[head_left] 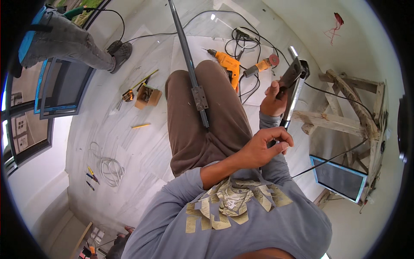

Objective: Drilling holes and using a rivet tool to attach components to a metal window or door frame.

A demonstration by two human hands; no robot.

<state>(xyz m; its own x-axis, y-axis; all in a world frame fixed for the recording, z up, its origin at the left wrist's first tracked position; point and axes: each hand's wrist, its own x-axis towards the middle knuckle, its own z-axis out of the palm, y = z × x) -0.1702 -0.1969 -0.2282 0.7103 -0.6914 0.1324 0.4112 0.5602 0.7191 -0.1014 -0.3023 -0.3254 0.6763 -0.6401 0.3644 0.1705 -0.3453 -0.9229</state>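
Observation:
My right hand (274, 101) is closed around a shiny metal tool (294, 95) with a long chrome arm and a flat dark plate at its head; its exact kind is unclear. Just below, my left hand (268, 147) has its fingers curled in, close to the black lower end of that tool. Whether it grips this end or something small is hidden. A long dark metal rail (186, 52) lies lengthwise over my thighs, with a drilled bracket plate (199, 98) on it. Beyond my knees rest an orange power drill (229, 64) and an angle grinder (261, 65) with a red disc.
A small cardboard box (148, 96), tape measure (128, 95), pencil (141, 126), pliers (92, 174) and coiled white cable (113, 171) lie left. Black cords (258, 43) tangle ahead. Right stand a wooden trestle (336, 122) and framed panel (340, 177). Another person's leg (73, 39) is upper left.

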